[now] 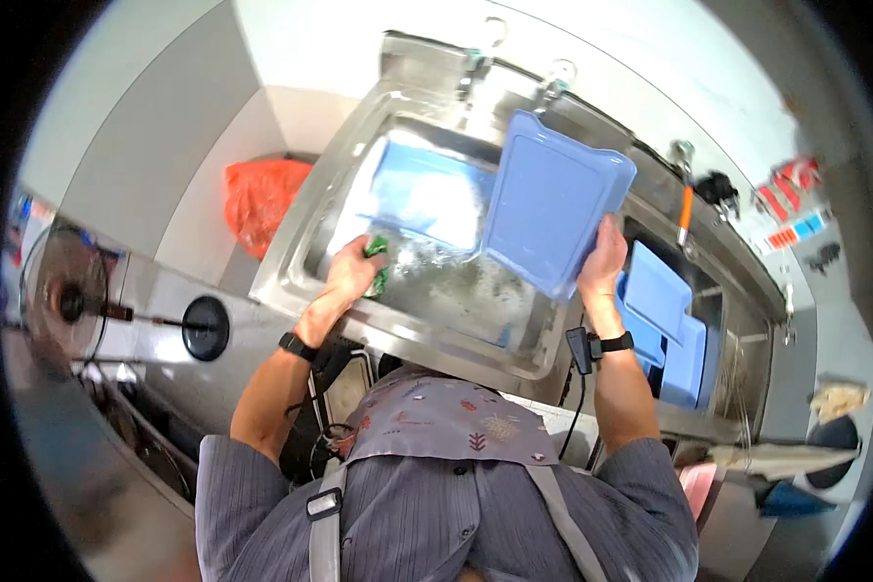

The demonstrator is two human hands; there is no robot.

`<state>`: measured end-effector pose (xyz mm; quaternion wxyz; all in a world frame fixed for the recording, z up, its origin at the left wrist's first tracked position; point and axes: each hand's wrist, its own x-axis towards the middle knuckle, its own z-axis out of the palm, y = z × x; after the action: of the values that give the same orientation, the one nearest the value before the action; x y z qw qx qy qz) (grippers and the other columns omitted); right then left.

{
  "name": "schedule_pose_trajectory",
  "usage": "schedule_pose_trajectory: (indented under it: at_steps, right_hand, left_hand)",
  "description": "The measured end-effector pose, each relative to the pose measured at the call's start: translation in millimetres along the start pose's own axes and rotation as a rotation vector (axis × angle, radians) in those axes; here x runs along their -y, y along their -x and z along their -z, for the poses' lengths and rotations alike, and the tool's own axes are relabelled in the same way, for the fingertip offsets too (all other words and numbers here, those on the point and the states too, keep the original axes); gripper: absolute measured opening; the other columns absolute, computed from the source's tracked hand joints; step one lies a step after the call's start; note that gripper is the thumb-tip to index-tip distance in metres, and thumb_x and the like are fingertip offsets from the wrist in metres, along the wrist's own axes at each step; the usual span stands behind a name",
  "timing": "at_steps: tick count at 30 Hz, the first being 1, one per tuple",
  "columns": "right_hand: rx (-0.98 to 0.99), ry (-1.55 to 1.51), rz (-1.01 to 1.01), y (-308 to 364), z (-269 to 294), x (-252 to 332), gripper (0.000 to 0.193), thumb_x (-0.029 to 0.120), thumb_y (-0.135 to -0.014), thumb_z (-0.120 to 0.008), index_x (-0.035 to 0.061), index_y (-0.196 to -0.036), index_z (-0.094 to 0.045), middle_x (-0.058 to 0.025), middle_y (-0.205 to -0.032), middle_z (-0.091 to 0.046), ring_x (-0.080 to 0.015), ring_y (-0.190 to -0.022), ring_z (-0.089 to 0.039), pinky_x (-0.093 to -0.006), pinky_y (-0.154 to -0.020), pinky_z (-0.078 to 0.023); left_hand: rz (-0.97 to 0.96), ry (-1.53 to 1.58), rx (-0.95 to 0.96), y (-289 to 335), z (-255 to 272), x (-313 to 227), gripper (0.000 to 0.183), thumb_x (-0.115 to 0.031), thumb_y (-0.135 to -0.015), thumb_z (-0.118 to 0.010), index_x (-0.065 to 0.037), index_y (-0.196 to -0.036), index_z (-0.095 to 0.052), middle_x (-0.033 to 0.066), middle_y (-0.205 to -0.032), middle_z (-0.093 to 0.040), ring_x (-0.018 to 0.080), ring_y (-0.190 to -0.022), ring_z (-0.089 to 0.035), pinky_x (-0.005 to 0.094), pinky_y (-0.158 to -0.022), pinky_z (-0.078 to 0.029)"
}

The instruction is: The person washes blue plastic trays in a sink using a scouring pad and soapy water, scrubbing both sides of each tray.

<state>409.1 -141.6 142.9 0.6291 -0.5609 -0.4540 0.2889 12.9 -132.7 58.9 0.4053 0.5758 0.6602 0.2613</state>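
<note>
Gripped at its right edge by the right hand (pixel 603 260), a blue tray (pixel 558 199) leans over the right side of a steel sink basin (pixel 427 338), while the left hand (pixel 351 270) clasps a green scrubbing pad (pixel 378 267) by the near left corner. A submerged blue tray (pixel 427 194) lies toward the far left corner. Held by one hand alone, the raised tray could slip if slick, splashing down or striking the overlapping blue trays (pixel 662 291) in the neighbouring basin (pixel 689 419). A black cable (pixel 576 412) dangling beside the right wrist might snag on the front edge.
</note>
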Motion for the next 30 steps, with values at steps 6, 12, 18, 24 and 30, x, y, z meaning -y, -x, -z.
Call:
schedule_pose_trajectory:
  at_steps: [6, 12, 18, 24, 30]
  right_hand:
    - [-0.160, 0.433, 0.268, 7, 48, -47, 0.029, 0.022, -0.106, -0.053, -0.0016, -0.095, -0.067, -0.0159, -0.079, -0.063, -0.0206, -0.072, -0.053, -0.0392, -0.067, -0.047]
    - [-0.078, 0.659, 0.455, 34, 18, 5, 0.017, 0.020, -0.100, -0.063, 0.0043, -0.093, -0.068, -0.0189, -0.078, -0.066, -0.0388, -0.073, -0.069, -0.0449, -0.063, -0.052]
    - [-0.028, 0.725, 0.352, 39, 21, 16, 0.019, 0.022, -0.097, -0.065, 0.0061, -0.088, -0.066, -0.0213, -0.080, -0.065, -0.0410, -0.072, -0.066, -0.0468, -0.062, -0.051]
    - [-0.155, 0.718, 0.561, 44, 42, 31, 0.021, 0.017, -0.092, -0.072, 0.0048, -0.080, -0.061, -0.0190, -0.070, -0.062, -0.0408, -0.068, -0.065, -0.0468, -0.057, -0.050]
    - [-0.125, 0.847, 0.740, 31, 101, 66, 0.024, 0.012, -0.090, -0.074, 0.0054, -0.076, -0.056, -0.0162, -0.066, -0.057, -0.0378, -0.059, -0.056, -0.0470, -0.054, -0.045]
  left_hand:
    - [-0.017, 0.236, 0.092, -4, -18, 2, 0.035, -0.013, -0.090, -0.068, 0.001, -0.123, -0.067, 0.0099, -0.100, -0.073, 0.0185, -0.090, -0.067, 0.0348, -0.082, -0.054]
    - [0.023, 0.301, 0.150, -3, -20, -3, 0.025, -0.008, -0.090, -0.067, 0.001, -0.114, -0.067, 0.0069, -0.095, -0.071, 0.0174, -0.083, -0.064, 0.0338, -0.077, -0.052]
    - [-0.185, -0.020, 0.067, 1, -22, 1, 0.027, -0.013, -0.088, -0.069, 0.000, -0.112, -0.067, 0.0131, -0.091, -0.072, 0.0217, -0.079, -0.066, 0.0378, -0.075, -0.053]
    - [-0.276, -0.031, 0.012, -5, -26, 24, 0.029, -0.017, -0.088, -0.070, 0.000, -0.111, -0.067, 0.0164, -0.085, -0.072, 0.0288, -0.075, -0.067, 0.0419, -0.073, -0.053]
    - [-0.273, -0.059, -0.042, 2, -31, 10, 0.028, -0.017, -0.088, -0.070, -0.002, -0.111, -0.068, 0.0171, -0.085, -0.072, 0.0277, -0.073, -0.067, 0.0404, -0.072, -0.053]
